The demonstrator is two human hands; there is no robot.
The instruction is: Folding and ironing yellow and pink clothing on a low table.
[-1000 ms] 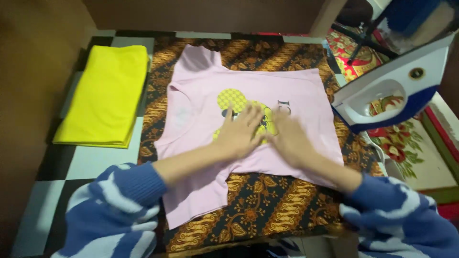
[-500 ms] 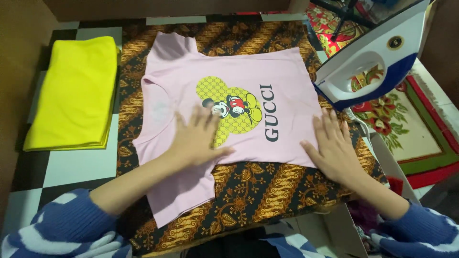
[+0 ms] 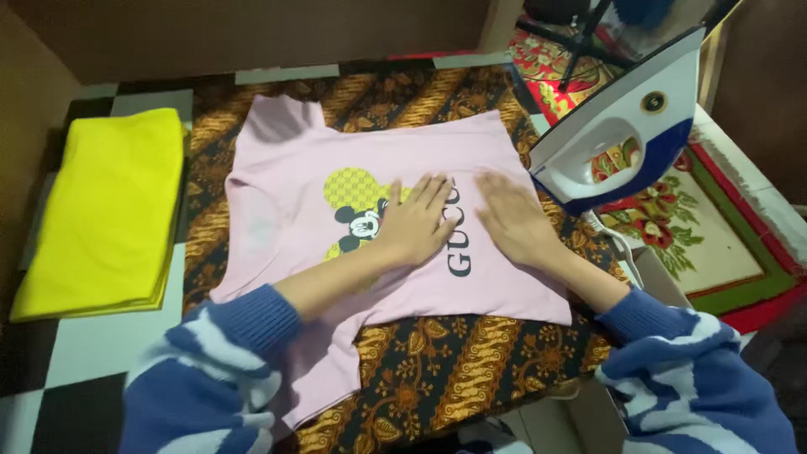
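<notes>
A pink T-shirt [image 3: 277, 189] with a yellow cartoon print and dark letters lies spread flat on a brown and gold patterned cloth [image 3: 454, 361]. My left hand [image 3: 416, 220] presses flat on the print at the shirt's middle, fingers apart. My right hand [image 3: 514, 219] lies flat just to its right, on the shirt's lower part near the letters. Both hands hold nothing. Blue and white striped sleeves cover my forearms.
A white and blue iron [image 3: 626, 139] stands upright at the cloth's right edge, close to my right hand. A folded yellow garment [image 3: 101, 210] lies on the checked floor [image 3: 76, 345] at the left. A red flowered rug [image 3: 698, 227] lies to the right.
Both hands have come back together at the shirt's middle: the left slid right over the print, the right moved in from the shirt's right edge. The camera view shifted slightly.
</notes>
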